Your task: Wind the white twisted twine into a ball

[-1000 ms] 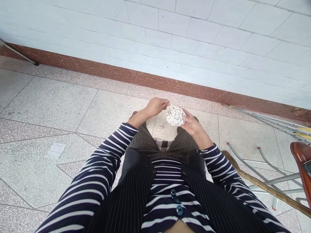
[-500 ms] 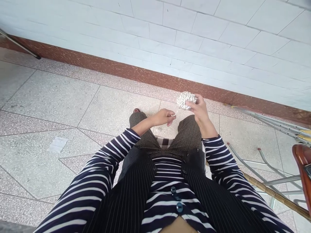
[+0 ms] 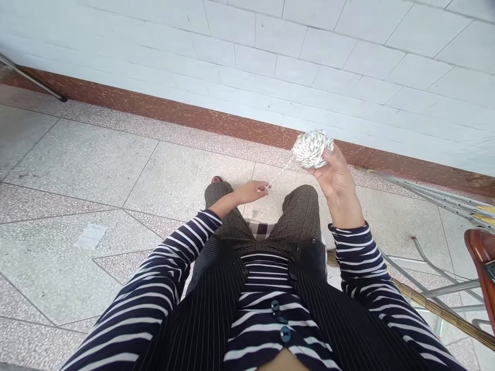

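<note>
A thick ball of whitish twisted cord (image 3: 310, 148) is gripped in my right hand (image 3: 335, 172), thumb over its near side and fingers beneath. From the ball's lower left a single strand of cord (image 3: 281, 172) runs taut down to my left hand (image 3: 251, 191). That hand pinches the strand between thumb and fingers, above the gap between my knees. Part of the ball is covered by my right thumb.
I sit facing a tiled wall (image 3: 240, 62) with a red-brown base strip. A white paper (image 3: 91, 235) lies on the floor at left. On the right are metal poles (image 3: 429, 193), a metal-legged chair (image 3: 448, 288) and a bamboo-like pole (image 3: 436, 309).
My right hand has moved up and to the right with the ball. My left hand has shifted slightly left, and the strand between them is longer and straighter.
</note>
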The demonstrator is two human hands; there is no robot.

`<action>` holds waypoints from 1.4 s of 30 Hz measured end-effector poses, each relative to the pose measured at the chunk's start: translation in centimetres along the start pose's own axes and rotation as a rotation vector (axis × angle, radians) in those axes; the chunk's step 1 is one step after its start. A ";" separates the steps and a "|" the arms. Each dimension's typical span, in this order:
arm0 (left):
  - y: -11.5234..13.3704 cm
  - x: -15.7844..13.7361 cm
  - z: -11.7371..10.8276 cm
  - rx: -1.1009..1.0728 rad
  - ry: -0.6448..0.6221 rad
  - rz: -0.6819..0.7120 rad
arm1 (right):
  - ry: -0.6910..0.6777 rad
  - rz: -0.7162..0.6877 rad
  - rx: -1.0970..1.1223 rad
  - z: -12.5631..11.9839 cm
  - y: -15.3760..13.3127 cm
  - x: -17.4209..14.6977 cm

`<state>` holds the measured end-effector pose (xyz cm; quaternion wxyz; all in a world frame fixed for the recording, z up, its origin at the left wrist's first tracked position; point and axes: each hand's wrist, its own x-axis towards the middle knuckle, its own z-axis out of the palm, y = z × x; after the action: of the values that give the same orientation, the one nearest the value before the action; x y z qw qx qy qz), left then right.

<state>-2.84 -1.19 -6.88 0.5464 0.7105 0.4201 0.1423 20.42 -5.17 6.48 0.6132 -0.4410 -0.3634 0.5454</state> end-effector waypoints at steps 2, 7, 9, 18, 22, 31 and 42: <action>1.1 0.7 0.2 -0.114 0.025 0.087 | -0.065 0.043 -0.049 0.6 0.4 -0.5; 4.0 0.6 1.1 -0.155 -0.001 0.208 | -0.108 -0.135 -0.397 0.4 1.5 0.4; 4.4 -0.5 1.8 -0.065 -0.037 0.180 | 0.017 -0.301 -0.567 -0.5 2.1 1.4; 7.0 -2.2 -0.2 0.131 -0.066 0.270 | 0.224 0.088 -0.519 -3.1 10.3 0.6; 6.9 -0.1 -2.8 0.380 0.085 0.360 | 0.073 0.357 -0.280 -3.0 12.4 -1.8; 3.8 1.8 -2.5 0.445 0.230 0.340 | -0.057 0.527 0.127 -1.7 10.6 -4.0; 3.4 0.7 -0.6 -0.093 0.002 0.207 | 0.034 0.051 -0.002 -0.4 2.5 1.0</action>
<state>-1.39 -0.44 -3.80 0.5608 0.7238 0.3379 0.2180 20.11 -4.22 3.99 0.6047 -0.4600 -0.3420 0.5529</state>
